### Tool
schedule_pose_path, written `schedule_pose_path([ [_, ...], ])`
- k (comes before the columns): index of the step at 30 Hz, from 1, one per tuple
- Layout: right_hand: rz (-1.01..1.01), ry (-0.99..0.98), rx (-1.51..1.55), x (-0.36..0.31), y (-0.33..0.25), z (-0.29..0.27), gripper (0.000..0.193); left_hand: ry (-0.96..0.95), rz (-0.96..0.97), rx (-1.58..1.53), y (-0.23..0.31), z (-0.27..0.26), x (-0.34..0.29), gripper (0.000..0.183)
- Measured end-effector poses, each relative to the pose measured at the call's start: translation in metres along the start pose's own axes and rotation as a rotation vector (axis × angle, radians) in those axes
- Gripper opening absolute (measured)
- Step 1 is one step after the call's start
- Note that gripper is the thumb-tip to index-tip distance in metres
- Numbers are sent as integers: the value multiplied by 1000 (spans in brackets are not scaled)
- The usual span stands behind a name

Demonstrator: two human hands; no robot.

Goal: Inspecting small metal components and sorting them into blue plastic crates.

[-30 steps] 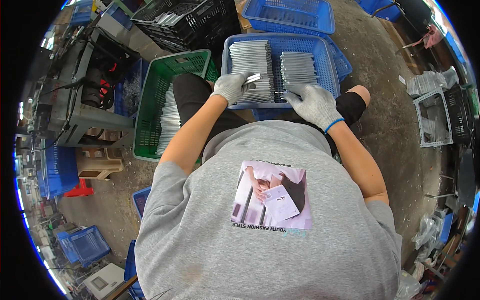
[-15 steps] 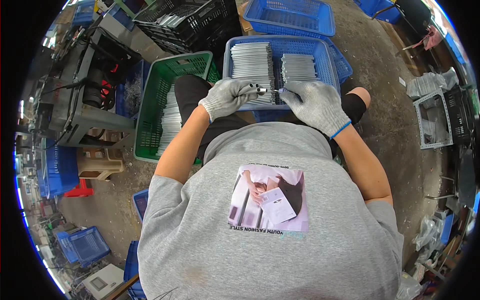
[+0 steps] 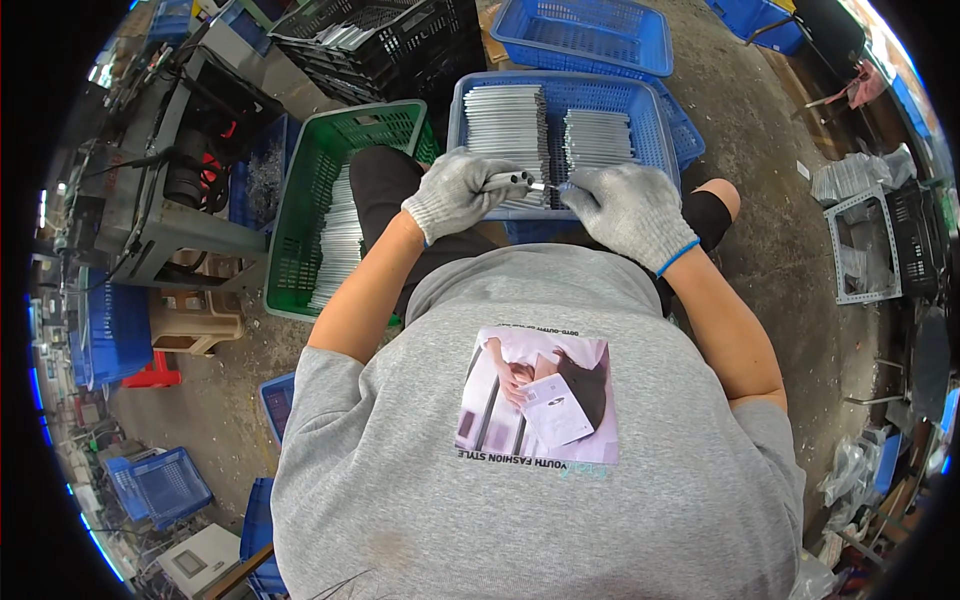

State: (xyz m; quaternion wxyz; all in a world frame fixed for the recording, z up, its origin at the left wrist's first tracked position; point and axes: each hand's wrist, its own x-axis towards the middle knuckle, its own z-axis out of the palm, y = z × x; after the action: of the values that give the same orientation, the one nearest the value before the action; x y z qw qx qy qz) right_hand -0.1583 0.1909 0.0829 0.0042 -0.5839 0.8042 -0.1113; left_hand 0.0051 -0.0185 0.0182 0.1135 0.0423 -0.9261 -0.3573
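My left hand [image 3: 455, 193], in a grey knit glove, is closed around several short silver metal tubes [image 3: 517, 178] with their open ends facing right. Pinched in my gloved right hand [image 3: 630, 204] is a slim tool [image 3: 563, 187] with a thin metal tip and a bluish part at the fingers; its exact kind is not clear. The tip points left, at or very near the end of one tube. Both hands are over the near edge of a blue plastic basket [image 3: 652, 98], where silver tubes [image 3: 503, 125] lie stacked in two rows.
Left of my knee stands a green basket [image 3: 290, 215] holding more tubes. Black crates [image 3: 400, 50] are stacked at the far left, and another blue basket [image 3: 580, 62] sits beyond the tubes. A metal machine stand [image 3: 205, 215] is on the left; a white perforated frame [image 3: 835, 250] is at right.
The held tubes have shifted slightly right, and the tool's tip and the tube end are closer together. Both hands keep their grips.
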Motion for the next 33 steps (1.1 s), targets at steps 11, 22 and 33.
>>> schedule_pose_path([
  [11, 89, -145, 87, 6, -4, -7, 27, 279, 208, 354, 18, 9, 5, 19],
  [22, 94, -170, 140, 11, 0, -3, 29, 354, 217, 300, 16, 11, 3, 20],
  [33, 192, -214, 232, 18, 5, 6, 33, 391, 180, 408, -6, 23, 7, 22],
])
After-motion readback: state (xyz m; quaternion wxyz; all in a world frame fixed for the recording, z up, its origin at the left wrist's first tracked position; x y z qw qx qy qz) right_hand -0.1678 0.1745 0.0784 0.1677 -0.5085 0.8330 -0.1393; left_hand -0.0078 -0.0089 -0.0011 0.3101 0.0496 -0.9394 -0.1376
